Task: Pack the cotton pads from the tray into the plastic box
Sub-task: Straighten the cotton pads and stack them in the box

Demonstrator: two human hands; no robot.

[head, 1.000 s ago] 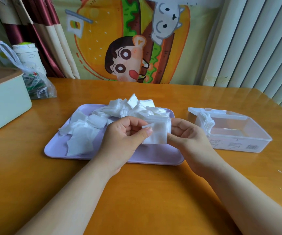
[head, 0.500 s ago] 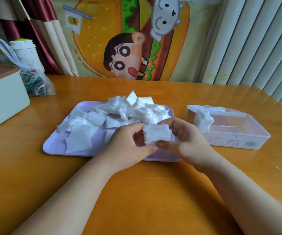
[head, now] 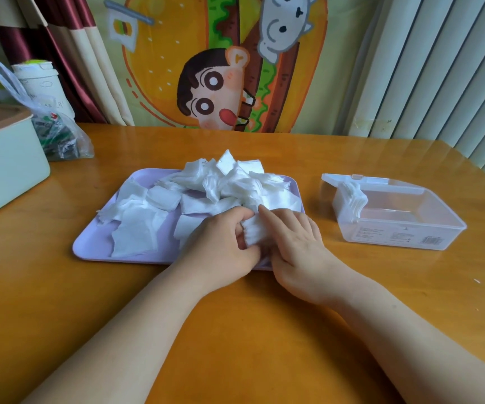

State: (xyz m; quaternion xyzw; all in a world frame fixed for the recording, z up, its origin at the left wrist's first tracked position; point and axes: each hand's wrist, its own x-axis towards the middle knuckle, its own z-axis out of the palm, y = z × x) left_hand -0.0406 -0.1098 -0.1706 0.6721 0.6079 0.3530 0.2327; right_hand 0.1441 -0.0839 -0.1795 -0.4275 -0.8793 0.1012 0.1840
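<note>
From the head view, both hands meet at the lower middle of the frame, over the near right corner of the lilac tray (head: 89,246). The left hand (head: 223,243) curls its fingers round a small stack (head: 254,233) of pads, while the right hand (head: 296,243) lies palm down with fairly straight fingers pressed against the stack's other side; its thumb is hidden. I'd say the step is squaring up a bundle before it goes across. The next move calls for a firm pinch so the layers don't fan out, then a carry right to the plastic box (head: 404,228), which sits open at centre right of the frame, well apart from the tray. A row of pads (head: 353,196) stands on edge at its left end; the rest looks bare. Most of the cotton pads (head: 229,185) lie heaped on the tray: thin, white, soft squares, some flat, some crumpled.
</note>
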